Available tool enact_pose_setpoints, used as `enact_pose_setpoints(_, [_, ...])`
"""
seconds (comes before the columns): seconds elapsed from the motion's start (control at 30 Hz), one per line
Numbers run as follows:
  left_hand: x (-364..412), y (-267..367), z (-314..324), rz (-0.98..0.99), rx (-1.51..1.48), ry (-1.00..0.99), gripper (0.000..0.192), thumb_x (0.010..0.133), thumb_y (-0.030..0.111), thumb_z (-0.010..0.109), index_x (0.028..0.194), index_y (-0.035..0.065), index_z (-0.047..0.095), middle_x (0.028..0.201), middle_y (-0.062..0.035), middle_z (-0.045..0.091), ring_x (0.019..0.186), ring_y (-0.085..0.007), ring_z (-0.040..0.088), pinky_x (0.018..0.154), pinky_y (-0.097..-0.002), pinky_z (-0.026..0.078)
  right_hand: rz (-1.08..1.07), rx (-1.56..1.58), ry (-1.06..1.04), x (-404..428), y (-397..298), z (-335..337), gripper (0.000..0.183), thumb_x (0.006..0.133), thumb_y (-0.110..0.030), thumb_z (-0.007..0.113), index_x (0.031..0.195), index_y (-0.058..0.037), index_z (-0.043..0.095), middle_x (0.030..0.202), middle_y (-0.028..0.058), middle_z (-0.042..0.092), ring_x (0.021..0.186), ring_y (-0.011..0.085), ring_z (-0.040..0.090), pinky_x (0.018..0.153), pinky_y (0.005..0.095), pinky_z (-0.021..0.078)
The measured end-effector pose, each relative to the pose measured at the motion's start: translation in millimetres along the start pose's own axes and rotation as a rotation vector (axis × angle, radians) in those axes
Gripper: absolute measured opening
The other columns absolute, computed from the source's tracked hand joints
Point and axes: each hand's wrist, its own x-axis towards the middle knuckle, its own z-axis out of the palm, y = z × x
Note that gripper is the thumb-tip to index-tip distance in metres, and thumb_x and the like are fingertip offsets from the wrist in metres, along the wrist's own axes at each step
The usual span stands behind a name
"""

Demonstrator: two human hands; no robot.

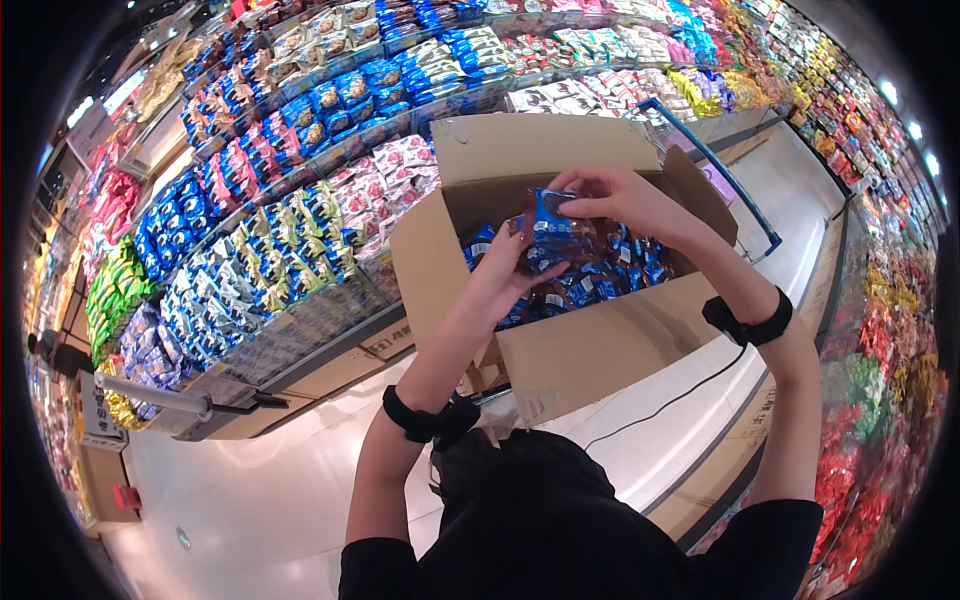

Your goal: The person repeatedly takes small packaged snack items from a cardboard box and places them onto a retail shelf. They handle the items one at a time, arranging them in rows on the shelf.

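Above an opened cardboard box (600,341), my left hand (511,262) cups a small stack of blue-and-brown wrapped snack packets (551,231) from below and from the side. The fingers of my right hand (600,196) rest on the top packet and pinch its upper edge. Many loose packets of the same blue kind (589,289) lie inside the box beneath both hands. The box's flaps are folded outward. My forearms reach over its near side, and a black strap circles each of them.
A blue-railed cart (739,191) stands behind and under the box. Tiered shelves with wrapped snacks (315,112) curve along the left and far side. On the right runs another candy display (877,420). A black cable (667,405) hangs from my right strap. Pale tiled floor (262,480) lies at lower left.
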Motion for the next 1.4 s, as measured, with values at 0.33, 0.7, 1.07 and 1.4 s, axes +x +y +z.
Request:
enact_pose_setpoints(0.33, [5.8, -3.8, -7.7, -0.015, -0.101, 0.112, 0.033, 0.091, 0.016, 0.051, 0.123, 0.0182, 0.046, 0.118, -0.0058, 0.053, 0.11, -0.0217, 0.051, 0.087, -0.0445, 0.05, 0.048, -0.159, -0.073, 16.2, 1.5, -2.9, 0.03, 0.091, -0.024, 0.053, 0.112, -0.0037, 0.059, 0.093, 0.0026, 0.061, 0.083, 0.0077, 0.055, 0.073, 0.0232, 0.0446])
enact_pose_setpoints(0.7, [4.6, -1.4, -7.1, 0.029, -0.153, 0.104, 0.028, 0.093, 0.012, 0.045, 0.121, 0.0136, 0.047, 0.12, -0.0091, 0.052, 0.111, -0.0251, 0.051, 0.088, -0.0504, 0.048, 0.203, -0.244, 0.04, 29.6, 78.5, -69.4, 0.034, 0.09, -0.037, 0.051, 0.094, -0.0066, 0.064, 0.08, 0.0014, 0.062, 0.072, 0.0113, 0.058, 0.066, 0.0251, 0.0473])
enact_pose_setpoints(1.07, [1.5, 9.0, 6.1, -0.035, -0.016, 0.164, 0.036, 0.096, 0.009, 0.032, 0.131, 0.0151, 0.037, 0.124, -0.0073, 0.049, 0.113, -0.0235, 0.051, 0.089, -0.0487, 0.048, 0.506, -1.0, -0.247, 9.9, 267.4, -96.4, 0.051, 0.07, -0.033, 0.066, 0.114, -0.0084, 0.058, 0.092, 0.0186, 0.065, 0.085, 0.0308, 0.064, 0.077, 0.0369, 0.0515])
enact_pose_setpoints(1.4, [5.4, 4.0, -3.0, -0.061, -0.003, 0.146, 0.03, 0.096, 0.021, 0.041, 0.125, 0.0131, 0.037, 0.121, -0.0059, 0.049, 0.11, -0.0214, 0.052, 0.087, -0.0453, 0.05, 0.61, -1.185, -0.444, 11.5, 235.5, -79.2, 0.041, 0.058, -0.023, 0.076, 0.092, -0.0036, 0.066, 0.092, 0.0201, 0.064, 0.088, 0.0314, 0.063, 0.075, 0.0392, 0.0523])
